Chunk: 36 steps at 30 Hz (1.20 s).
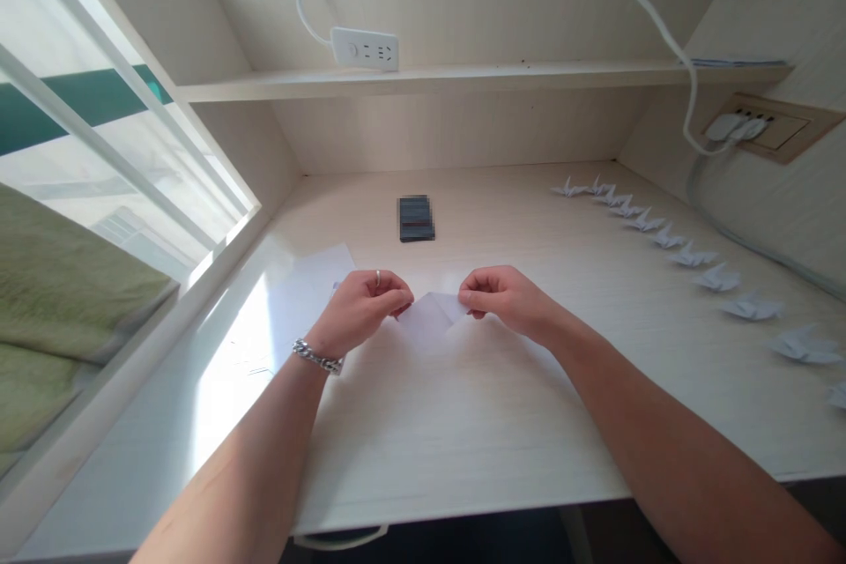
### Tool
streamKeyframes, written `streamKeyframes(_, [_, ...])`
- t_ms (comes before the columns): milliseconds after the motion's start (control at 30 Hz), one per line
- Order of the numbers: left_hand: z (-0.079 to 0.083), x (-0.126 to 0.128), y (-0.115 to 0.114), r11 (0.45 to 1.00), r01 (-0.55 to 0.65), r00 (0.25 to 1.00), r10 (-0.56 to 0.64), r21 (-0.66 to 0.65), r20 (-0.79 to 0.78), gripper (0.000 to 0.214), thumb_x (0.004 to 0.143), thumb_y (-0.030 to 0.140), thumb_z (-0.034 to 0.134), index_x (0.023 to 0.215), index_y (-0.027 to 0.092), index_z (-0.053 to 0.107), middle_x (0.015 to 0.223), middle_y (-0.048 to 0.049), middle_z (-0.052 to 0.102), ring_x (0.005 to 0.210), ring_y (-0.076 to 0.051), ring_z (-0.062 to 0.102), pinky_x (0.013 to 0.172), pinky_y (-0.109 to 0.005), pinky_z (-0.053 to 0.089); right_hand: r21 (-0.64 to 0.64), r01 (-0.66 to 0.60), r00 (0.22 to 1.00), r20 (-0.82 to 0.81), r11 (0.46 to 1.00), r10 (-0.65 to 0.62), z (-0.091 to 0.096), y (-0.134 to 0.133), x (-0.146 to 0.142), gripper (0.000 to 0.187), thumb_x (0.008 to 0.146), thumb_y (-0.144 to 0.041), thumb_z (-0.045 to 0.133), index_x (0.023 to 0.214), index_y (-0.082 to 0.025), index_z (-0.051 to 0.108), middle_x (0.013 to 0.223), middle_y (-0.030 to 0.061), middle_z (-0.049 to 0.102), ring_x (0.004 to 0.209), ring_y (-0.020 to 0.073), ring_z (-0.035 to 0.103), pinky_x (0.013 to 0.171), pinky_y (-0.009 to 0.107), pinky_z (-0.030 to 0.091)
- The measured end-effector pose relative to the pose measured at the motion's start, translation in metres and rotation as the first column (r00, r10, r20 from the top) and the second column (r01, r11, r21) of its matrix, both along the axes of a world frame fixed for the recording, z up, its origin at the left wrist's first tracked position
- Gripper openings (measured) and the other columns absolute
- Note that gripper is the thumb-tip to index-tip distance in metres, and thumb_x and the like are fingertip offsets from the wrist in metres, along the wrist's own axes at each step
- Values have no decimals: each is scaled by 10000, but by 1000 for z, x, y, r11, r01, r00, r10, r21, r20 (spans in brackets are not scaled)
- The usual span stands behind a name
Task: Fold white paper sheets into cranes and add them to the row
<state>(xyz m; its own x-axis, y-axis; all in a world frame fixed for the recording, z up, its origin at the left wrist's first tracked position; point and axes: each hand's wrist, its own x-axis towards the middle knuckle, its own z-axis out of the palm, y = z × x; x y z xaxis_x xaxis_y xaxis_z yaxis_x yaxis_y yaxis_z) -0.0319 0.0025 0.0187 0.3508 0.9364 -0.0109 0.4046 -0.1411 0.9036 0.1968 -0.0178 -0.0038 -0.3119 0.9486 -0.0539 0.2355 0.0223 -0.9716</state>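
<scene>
The paper [429,319] lies mid-worktop [463,432], nearer the front edge; it looks thin, light and easily creased, so take it by the corners. Your left hand [366,307] and right hand [508,300] each pinch an upper corner. Cranes [692,257] line the right edge.

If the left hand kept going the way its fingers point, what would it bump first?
The paper it pinches. The left hand points sideways across the desk toward the right hand, which holds the paper's other side and would probably come next.
</scene>
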Motion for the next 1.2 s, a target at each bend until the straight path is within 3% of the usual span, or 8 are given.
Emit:
streamKeyframes(133, [-1,3,-1,1000,17,999,-17,-4,43,248,777,393,648,761,149,688,698,-27,653,671,-152,563,635,-271,432,6,2,1000,13,1000,-2,3,0,1,137,791,-289,611,735,-169,644,639,0,585,629,133,518,609,282,370])
streamKeyframes(367, [-10,17,-7,995,101,993,-99,26,-70,267,812,415,613,789,160,690,690,-23,644,634,-144,543,565,-253,404,84,-35,989,145,996,23,2,-5,-9,140,800,-293,582,753,-190,665,712,-3,617,658,131,522,590,271,366])
streamKeyframes(500, [-8,15,-7,992,124,989,-124,-7,-81,260,797,409,629,779,157,688,667,-18,632,615,-138,527,553,-252,390,52,-24,994,106,998,19,2,-6,-11,113,766,-251,584,695,-187,645,665,-12,598,624,122,502,568,264,354])
streamKeyframes(633, [-6,3,-1,999,45,998,-44,-15,38,284,771,432,664,761,148,676,674,-17,623,631,-137,526,576,-257,402,-42,-9,1000,-24,999,8,5,-1,0,89,725,-195,586,651,-169,627,635,10,615,639,136,541,630,279,413])
streamKeyframes(800, [-3,1,1,1000,-14,999,15,-9,41,299,758,448,671,757,150,691,678,-24,641,627,-144,533,577,-261,405,-20,79,995,-53,997,-80,6,1,4,147,774,-295,615,734,-160,656,703,32,637,661,144,555,646,290,433])
streamKeyframes(867, [-3,6,-2,1000,-2,1000,2,-3,6,287,765,437,659,745,153,695,673,-25,647,622,-145,537,570,-258,402,7,40,999,-21,999,-40,4,-1,-1,190,794,-356,623,798,-171,664,719,24,631,670,148,557,633,287,427])
streamKeyframes(1033, [-6,13,-8,993,116,989,-116,-7,-87,226,782,378,625,759,169,710,661,-20,654,595,-145,538,532,-248,385,54,-57,983,175,997,47,2,-5,-9,189,812,-357,595,747,-187,646,681,7,600,645,145,530,579,274,371])
streamKeyframes(1200, [-1,2,-3,983,180,981,-183,-49,-71,141,759,258,619,686,165,697,643,-22,657,624,-150,574,608,-267,446,28,-65,981,187,998,58,4,-1,0,203,821,-358,583,723,-184,619,641,-5,566,596,129,475,559,275,338])
